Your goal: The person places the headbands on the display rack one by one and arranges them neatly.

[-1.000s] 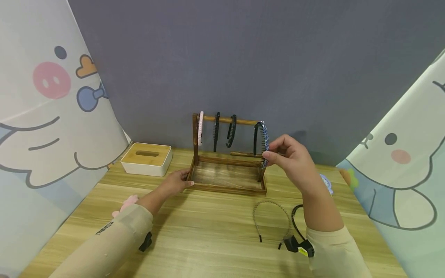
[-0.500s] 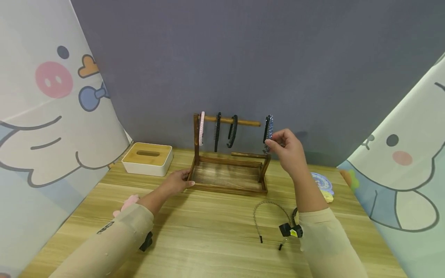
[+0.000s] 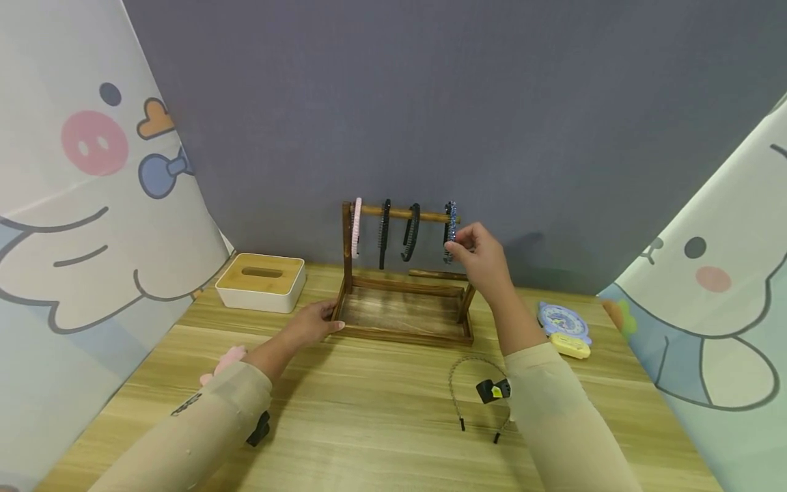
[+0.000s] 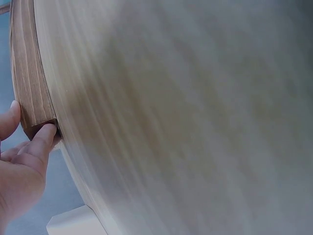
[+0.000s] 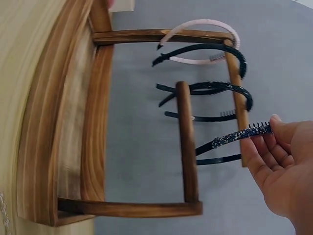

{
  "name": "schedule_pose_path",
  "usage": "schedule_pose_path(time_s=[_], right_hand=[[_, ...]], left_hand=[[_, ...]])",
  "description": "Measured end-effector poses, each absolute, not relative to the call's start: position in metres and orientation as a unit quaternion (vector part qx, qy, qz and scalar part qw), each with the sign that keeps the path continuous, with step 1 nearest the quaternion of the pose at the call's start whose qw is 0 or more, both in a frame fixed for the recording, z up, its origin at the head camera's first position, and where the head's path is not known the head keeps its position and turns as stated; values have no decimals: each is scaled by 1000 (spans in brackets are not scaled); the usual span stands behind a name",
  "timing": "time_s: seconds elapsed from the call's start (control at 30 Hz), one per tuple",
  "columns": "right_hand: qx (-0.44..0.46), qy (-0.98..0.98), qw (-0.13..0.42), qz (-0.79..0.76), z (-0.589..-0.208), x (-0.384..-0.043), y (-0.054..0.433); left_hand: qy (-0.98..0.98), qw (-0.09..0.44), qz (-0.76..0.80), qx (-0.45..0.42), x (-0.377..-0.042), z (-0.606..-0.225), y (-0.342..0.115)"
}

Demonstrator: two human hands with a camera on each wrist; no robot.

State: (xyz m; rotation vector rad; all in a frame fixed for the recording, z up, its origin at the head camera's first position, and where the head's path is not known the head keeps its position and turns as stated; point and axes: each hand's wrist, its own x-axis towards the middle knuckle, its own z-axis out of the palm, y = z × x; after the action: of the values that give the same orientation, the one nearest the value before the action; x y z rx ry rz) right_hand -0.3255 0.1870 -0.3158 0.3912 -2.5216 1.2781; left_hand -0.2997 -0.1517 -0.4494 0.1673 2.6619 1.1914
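Compared with half a second ago, the glittery headband (image 3: 452,222) has shifted left: it then stood just beyond the free right end of the upper bar (image 3: 430,216) and is now around the bar, just inside that end. I cannot tell whether the bar bears its weight. My right hand (image 3: 484,265) travelled left with it, and the blue clock (image 3: 562,321), earlier partly hidden by my forearm, shows fully beside the yellow piece (image 3: 570,346). The pink headband (image 3: 356,229) and two black headbands, one (image 3: 384,232) beside the other (image 3: 411,232), hang further left, unchanged.

Pose, right: forearm reaching up and inward from the lower right, hand raised level with the lower part of the glittery headband, which I pinch between thumb and fingers by its glittered arm.

Pose, left: my left hand (image 3: 310,323) has stayed at the front left corner of the wooden stand (image 3: 406,336), low by the table (image 3: 369,424). Thumb on the front edge and fingers at the side, I grip that corner; the left wrist view shows the digits closed about the wood.
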Motion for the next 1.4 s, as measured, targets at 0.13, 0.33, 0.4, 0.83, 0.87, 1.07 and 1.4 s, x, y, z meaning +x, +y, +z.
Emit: schedule_pose_path(time_s=[0.13, 0.33, 0.4, 0.83, 0.87, 1.07, 1.4], right_hand=[[127, -881, 137, 435, -319, -332, 177], [109, -884, 119, 438, -321, -343, 166], [105, -885, 114, 439, -323, -346, 164], [103, -877, 99, 459, -326, -349, 165], [102, -877, 98, 459, -326, -348, 165], [104, -878, 87, 458, -326, -348, 166], [110, -868, 84, 476, -327, -343, 173]], left_hand=[[905, 110, 406, 57, -299, -449, -151], [904, 111, 408, 58, -298, -450, -151], [904, 111, 410, 58, -299, -450, -152], [902, 110, 414, 61, -300, -449, -151], [902, 110, 413, 62, -300, -449, -151], [902, 111, 412, 62, -301, -450, -152], [898, 113, 421, 61, -302, -452, -153]])
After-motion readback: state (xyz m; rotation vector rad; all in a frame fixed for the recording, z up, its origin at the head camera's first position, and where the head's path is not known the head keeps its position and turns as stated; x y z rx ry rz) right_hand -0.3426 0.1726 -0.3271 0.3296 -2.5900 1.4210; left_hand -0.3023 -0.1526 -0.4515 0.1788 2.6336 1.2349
